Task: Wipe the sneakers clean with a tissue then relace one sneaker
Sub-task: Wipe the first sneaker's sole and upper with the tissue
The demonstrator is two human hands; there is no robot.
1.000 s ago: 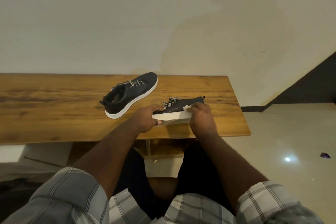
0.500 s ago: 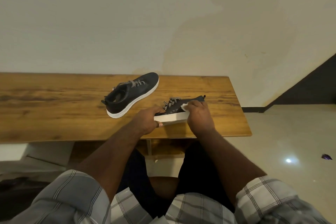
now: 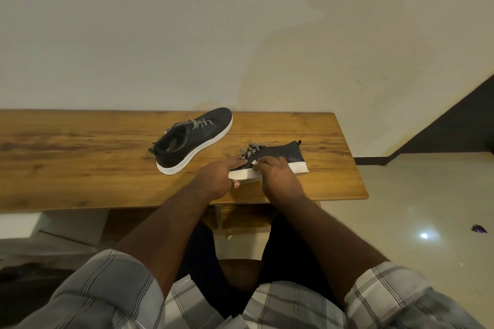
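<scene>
Two dark sneakers with white soles and black-and-white laces are on the wooden table (image 3: 80, 163). The far sneaker (image 3: 192, 139) stands upright near the table's middle, toe pointing away. The near sneaker (image 3: 283, 156) lies close to the front edge with its heel to the right. My left hand (image 3: 220, 175) grips its toe end, thumb under the sole. My right hand (image 3: 275, 176) presses a small white tissue (image 3: 254, 163) against the dark side of this sneaker, just above the white sole. Most of the tissue is hidden under my fingers.
The table ends at the right near a pale tiled floor (image 3: 427, 208), where a small purple scrap (image 3: 478, 228) lies. A plain wall rises behind the table. A shelf (image 3: 240, 219) shows under the tabletop, and my legs are below it.
My right hand with the tissue has slid left along the near sneaker's side, uncovering the heel. My left hand still holds the toe end.
</scene>
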